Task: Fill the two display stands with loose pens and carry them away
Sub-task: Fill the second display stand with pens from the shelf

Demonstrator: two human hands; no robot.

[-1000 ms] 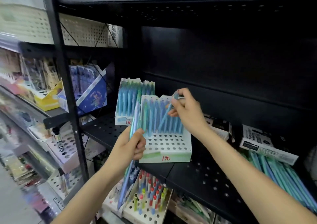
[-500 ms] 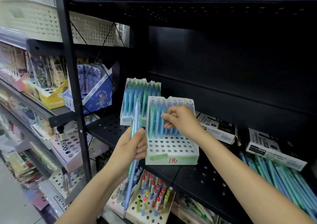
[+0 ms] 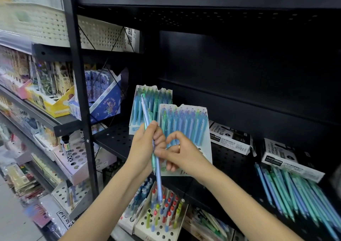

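Near stand [image 3: 201, 130]: white, perforated base, blue and green pens upright in rear rows; on black shelf [image 3: 114, 139].
Far stand [image 3: 153, 107]: same type, just behind-left.
Left hand [image 3: 145, 148]: grasping bundle of pens [image 3: 147, 117].
Right hand [image 3: 180, 154]: pinching 1 bundle pen.
Loose pens [image 3: 295, 191]: lying on shelf, right.

Two white pen-filled display stands [image 3: 184, 130] upright on black shelf [image 3: 114, 139]; loose pens [image 3: 295, 191] rightward.
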